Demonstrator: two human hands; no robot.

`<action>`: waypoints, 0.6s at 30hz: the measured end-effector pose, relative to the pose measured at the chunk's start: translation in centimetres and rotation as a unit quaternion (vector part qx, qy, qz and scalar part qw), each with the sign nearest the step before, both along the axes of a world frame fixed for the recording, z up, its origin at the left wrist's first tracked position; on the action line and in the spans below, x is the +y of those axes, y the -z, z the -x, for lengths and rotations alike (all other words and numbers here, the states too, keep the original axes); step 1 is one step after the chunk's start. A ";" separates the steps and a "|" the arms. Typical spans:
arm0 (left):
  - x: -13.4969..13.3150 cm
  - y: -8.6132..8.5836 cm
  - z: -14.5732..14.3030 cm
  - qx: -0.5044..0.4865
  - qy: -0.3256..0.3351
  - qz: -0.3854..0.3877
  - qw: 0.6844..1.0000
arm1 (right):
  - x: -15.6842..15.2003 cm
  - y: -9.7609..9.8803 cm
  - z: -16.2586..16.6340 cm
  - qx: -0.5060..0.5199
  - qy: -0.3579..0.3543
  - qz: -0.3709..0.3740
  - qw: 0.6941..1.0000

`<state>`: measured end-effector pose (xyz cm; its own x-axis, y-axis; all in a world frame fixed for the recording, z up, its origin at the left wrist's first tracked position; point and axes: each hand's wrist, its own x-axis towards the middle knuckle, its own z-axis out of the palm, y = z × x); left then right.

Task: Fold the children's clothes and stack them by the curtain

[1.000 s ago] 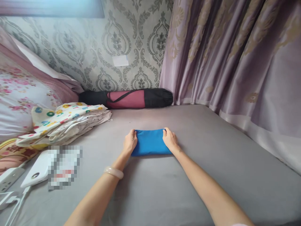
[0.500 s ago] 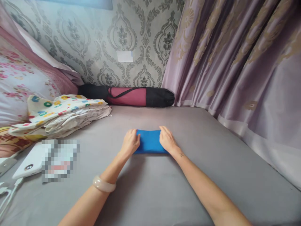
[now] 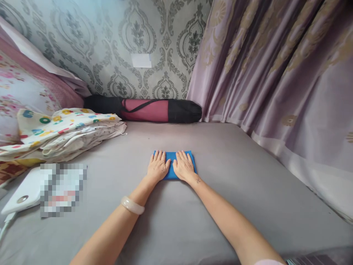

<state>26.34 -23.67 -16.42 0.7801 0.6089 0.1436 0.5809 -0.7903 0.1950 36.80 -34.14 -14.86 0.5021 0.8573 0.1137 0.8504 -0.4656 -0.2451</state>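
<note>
A blue folded cloth [image 3: 172, 173] lies flat as a small rectangle on the grey sheet [image 3: 176, 221]. My left hand [image 3: 158, 165] rests palm down on its left part, fingers stretched forward and thumb pointing inward. On the right part lies my right hand [image 3: 184, 165], also flat with the fingers extended. A strip of blue shows between the two thumbs, and the cloth's far edge shows near the fingertips. Most of the cloth's left and right parts are hidden under the hands. A pale bangle [image 3: 132, 205] circles my left wrist.
Against the patterned wall lies a long black and maroon bag [image 3: 146, 110]. Folded printed fabric [image 3: 68, 127] is heaped at the left, with a white power bank [image 3: 27, 189] with a cable and a blurred packet [image 3: 64, 191] nearer. Purple curtains [image 3: 261, 73] hang at the right.
Both hands have let go of the blue cloth's side edges and now lie flat on top of it, closer together. The cloth rests on the sheet. The view has shifted slightly.
</note>
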 end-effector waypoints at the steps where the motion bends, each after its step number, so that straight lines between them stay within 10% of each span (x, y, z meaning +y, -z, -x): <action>1: 0.1 -0.1 0.2 0.004 -0.005 0.011 1.000 | -0.2 0.1 -0.3 -0.005 0.022 0.000 1.000; 18: 4.5 -0.1 8.7 -0.163 -0.017 0.094 0.982 | -1.8 -0.2 -2.1 -0.012 0.007 0.053 0.998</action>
